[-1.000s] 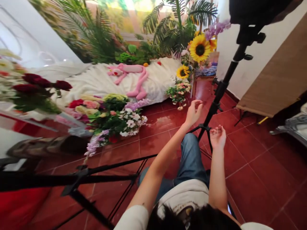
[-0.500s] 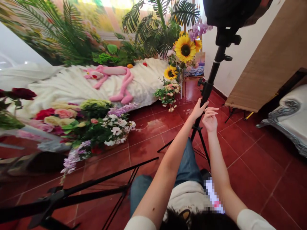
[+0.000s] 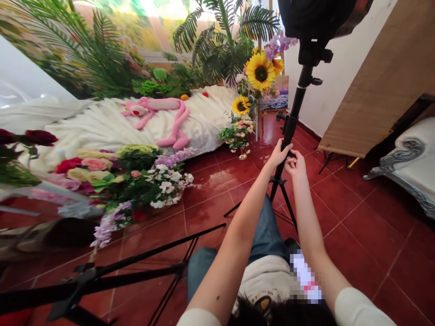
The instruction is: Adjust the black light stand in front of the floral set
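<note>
While the left hand [image 3: 278, 156] wraps the black, tubular, metal-looking stand [image 3: 297, 103], slanting seven to one o'clock, the right hand [image 3: 297, 165] curls just beside, toward four o'clock, its hold unclear.

In view are one left hand [image 3: 279, 155], one right hand [image 3: 297, 165], two black stands [image 3: 295, 108], one pink plush toy [image 3: 177, 122], two fully visible sunflowers [image 3: 260, 73], one painting [image 3: 277, 97] and one white seat [image 3: 423, 138].

The stand [image 3: 296, 108] is black; the floor [image 3: 353, 267] is dark red, gridded with pale lines. The sunflowers [image 3: 260, 72] are yellow with dark centres — the plush toy [image 3: 165, 104] pink, the blanket [image 3: 88, 124] cream, the jeans [image 3: 267, 233] blue.
</note>
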`<move>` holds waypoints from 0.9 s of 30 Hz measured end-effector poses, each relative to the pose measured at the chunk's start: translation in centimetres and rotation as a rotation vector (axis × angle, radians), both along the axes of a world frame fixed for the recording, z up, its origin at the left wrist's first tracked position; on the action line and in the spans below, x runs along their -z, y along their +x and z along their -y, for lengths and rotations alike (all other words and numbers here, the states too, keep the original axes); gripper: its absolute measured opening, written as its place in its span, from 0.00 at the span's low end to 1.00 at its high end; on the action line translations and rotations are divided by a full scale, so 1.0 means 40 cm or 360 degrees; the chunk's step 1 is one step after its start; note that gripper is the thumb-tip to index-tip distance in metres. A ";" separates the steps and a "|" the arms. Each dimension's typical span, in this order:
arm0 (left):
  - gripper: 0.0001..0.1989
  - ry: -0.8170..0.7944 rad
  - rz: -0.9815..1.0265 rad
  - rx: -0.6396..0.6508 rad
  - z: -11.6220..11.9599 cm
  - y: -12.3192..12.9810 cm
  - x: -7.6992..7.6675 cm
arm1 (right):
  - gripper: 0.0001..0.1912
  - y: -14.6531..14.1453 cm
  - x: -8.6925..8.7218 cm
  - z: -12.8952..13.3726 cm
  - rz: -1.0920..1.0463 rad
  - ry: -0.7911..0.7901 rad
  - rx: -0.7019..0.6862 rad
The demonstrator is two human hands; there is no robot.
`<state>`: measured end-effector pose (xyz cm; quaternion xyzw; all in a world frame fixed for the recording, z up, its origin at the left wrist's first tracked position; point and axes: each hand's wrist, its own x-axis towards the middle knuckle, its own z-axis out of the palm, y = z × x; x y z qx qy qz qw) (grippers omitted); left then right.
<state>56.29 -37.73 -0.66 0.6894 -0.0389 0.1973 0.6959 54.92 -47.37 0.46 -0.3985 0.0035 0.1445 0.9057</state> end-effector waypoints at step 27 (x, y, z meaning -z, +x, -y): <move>0.21 -0.0105 -0.0191 -0.0064 0.015 -0.031 -0.005 | 0.16 0.163 -0.241 -0.094 0.1166 -0.0933 -0.0247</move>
